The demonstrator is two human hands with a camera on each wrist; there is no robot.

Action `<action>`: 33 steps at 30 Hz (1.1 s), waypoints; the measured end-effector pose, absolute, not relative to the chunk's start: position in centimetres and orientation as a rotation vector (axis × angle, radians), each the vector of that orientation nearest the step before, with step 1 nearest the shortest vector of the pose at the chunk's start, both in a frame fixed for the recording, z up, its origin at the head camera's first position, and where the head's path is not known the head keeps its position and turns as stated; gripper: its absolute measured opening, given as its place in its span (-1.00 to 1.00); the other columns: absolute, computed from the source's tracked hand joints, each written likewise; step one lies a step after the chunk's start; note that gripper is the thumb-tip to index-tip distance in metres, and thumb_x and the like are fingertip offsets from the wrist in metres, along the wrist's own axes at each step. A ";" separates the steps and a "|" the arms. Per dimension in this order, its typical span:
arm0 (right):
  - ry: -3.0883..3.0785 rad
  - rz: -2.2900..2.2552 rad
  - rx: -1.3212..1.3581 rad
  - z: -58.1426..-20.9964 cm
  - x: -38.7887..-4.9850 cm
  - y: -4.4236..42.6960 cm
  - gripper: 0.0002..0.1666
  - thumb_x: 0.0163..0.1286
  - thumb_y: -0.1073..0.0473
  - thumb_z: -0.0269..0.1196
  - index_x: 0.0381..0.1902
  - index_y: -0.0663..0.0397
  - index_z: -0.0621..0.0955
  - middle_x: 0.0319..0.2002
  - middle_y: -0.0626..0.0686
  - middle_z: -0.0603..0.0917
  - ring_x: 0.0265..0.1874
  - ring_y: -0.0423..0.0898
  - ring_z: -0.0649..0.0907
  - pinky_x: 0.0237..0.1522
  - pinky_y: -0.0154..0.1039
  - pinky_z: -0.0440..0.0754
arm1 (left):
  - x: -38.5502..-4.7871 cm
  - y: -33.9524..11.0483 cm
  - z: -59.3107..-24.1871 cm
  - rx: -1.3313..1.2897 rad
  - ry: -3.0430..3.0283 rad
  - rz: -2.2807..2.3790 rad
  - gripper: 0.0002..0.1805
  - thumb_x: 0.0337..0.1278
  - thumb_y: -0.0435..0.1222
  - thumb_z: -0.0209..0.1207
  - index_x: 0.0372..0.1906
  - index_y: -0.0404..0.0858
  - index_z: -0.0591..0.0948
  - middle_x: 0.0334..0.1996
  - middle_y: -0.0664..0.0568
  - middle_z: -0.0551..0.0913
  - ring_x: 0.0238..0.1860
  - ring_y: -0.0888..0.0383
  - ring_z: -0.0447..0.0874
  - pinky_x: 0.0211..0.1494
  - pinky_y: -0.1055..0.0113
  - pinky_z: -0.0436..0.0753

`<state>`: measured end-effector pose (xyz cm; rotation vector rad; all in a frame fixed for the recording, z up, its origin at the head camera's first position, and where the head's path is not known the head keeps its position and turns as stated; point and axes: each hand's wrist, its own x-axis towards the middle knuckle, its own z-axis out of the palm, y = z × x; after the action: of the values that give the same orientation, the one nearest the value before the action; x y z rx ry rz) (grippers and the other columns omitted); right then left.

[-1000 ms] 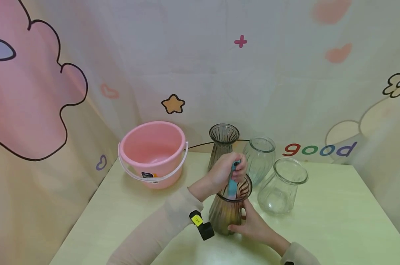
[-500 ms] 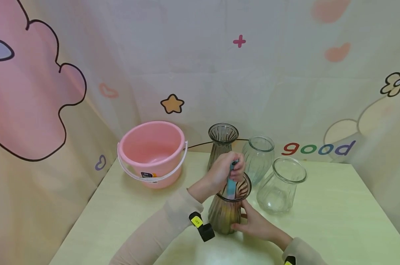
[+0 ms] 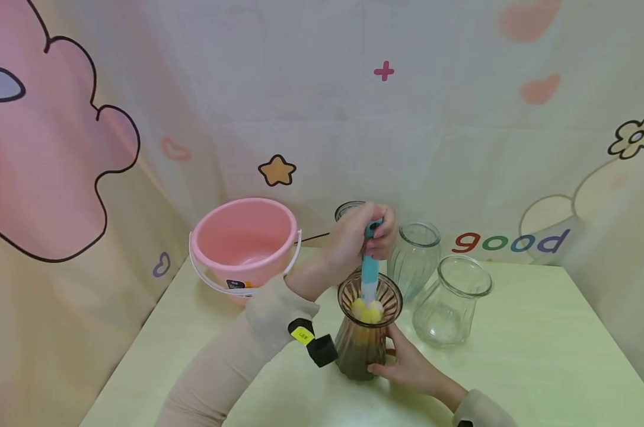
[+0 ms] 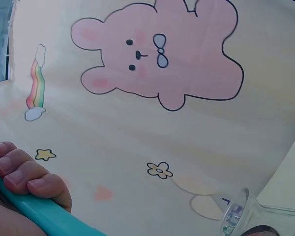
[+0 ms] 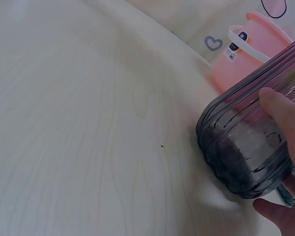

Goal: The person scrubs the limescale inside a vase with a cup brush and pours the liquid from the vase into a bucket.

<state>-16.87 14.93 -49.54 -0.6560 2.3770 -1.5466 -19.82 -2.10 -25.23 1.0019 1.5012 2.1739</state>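
Note:
My left hand (image 3: pixel 360 237) grips the teal handle of a bottle brush (image 3: pixel 370 270) above a smoky ribbed glass vase (image 3: pixel 356 350). The brush's yellow and white head shows inside the vase's flared mouth. In the left wrist view, my left hand (image 4: pixel 29 174) has its fingers curled round the teal handle (image 4: pixel 49 216). Low on the vase's right side, my right hand (image 3: pixel 410 365) holds it upright on the table. The right wrist view has the thumb of my right hand (image 5: pixel 290 123) against the ribbed vase wall (image 5: pixel 241 140); part of the hand is cut off.
A pink bucket (image 3: pixel 247 273) with a white handle stands at the back left. Behind my left hand is another smoky vase (image 3: pixel 348 207), mostly hidden. Two clear glass vases, a tall one (image 3: pixel 415 267) and a wide one (image 3: pixel 445 320), stand to the right on the pale table (image 3: pixel 525 350).
My left hand has risen and pulled the brush upward, so its yellow and white head now shows at the vase's mouth. My right hand stays on the vase.

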 end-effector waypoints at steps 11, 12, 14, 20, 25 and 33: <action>2.437 -1.574 -0.549 -49.6 -16.7 14.7 0.13 -0.06 0.16 0.46 0.36 -0.15 0.04 0.26 0.07 0.28 0.20 0.09 0.36 -0.06 -0.23 0.58 | -20.1 -2.1 -26.0 1.031 1.425 2.194 -0.67 0.16 -0.34 -0.39 -0.73 -0.19 0.12 -0.82 0.15 0.09 -0.77 0.20 -0.04 -0.62 0.36 0.02; 2.448 -1.572 -0.543 -49.6 -16.7 14.7 0.12 -0.07 0.16 0.46 0.35 -0.15 0.06 0.25 0.07 0.29 0.20 0.09 0.36 -0.07 -0.25 0.58 | -20.2 -1.9 -26.5 1.004 1.432 2.197 -0.66 0.16 -0.34 -0.39 -0.73 -0.18 0.12 -0.82 0.16 0.10 -0.77 0.21 -0.03 -0.62 0.37 0.02; 2.472 -1.577 -0.565 -49.8 -16.7 14.7 0.10 -0.08 0.15 0.47 0.33 -0.09 0.09 0.22 0.09 0.32 0.20 0.13 0.37 -0.10 -0.28 0.59 | -20.5 -1.6 -27.9 0.937 1.443 2.201 -0.65 0.17 -0.33 -0.39 -0.73 -0.17 0.11 -0.82 0.18 0.11 -0.77 0.24 -0.02 -0.62 0.38 0.02; 2.549 -1.588 -0.604 -50.1 -16.5 14.5 0.01 -0.09 0.17 0.47 0.25 0.06 0.16 0.15 0.14 0.37 0.16 0.19 0.39 -0.19 -0.34 0.60 | -21.2 -0.8 -31.8 0.799 1.472 2.165 -0.64 0.21 -0.32 -0.38 -0.72 -0.19 0.10 -0.82 0.18 0.11 -0.77 0.26 0.00 -0.61 0.40 0.06; 2.645 -1.556 -0.489 -50.0 -16.3 14.0 0.01 -0.16 0.18 0.51 0.21 0.08 0.20 0.10 0.09 0.39 0.12 0.11 0.43 -0.25 -0.39 0.59 | -21.7 -0.8 -32.8 0.819 1.464 2.140 -0.64 0.22 -0.29 -0.37 -0.72 -0.18 0.11 -0.82 0.18 0.13 -0.76 0.24 0.01 -0.60 0.39 0.08; 2.621 -1.449 -0.665 -49.8 -16.4 14.6 0.03 0.01 0.08 0.42 0.31 0.09 0.08 0.20 0.13 0.23 0.20 0.11 0.32 -0.03 -0.08 0.55 | -21.8 -0.8 -32.9 0.861 1.489 2.091 -0.64 0.24 -0.29 -0.38 -0.70 -0.19 0.12 -0.81 0.17 0.13 -0.76 0.23 0.02 -0.59 0.38 0.10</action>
<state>-16.41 14.64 -49.80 -0.6653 2.6214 -1.4491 -21.75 -0.77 -32.87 0.8607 1.4888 2.0912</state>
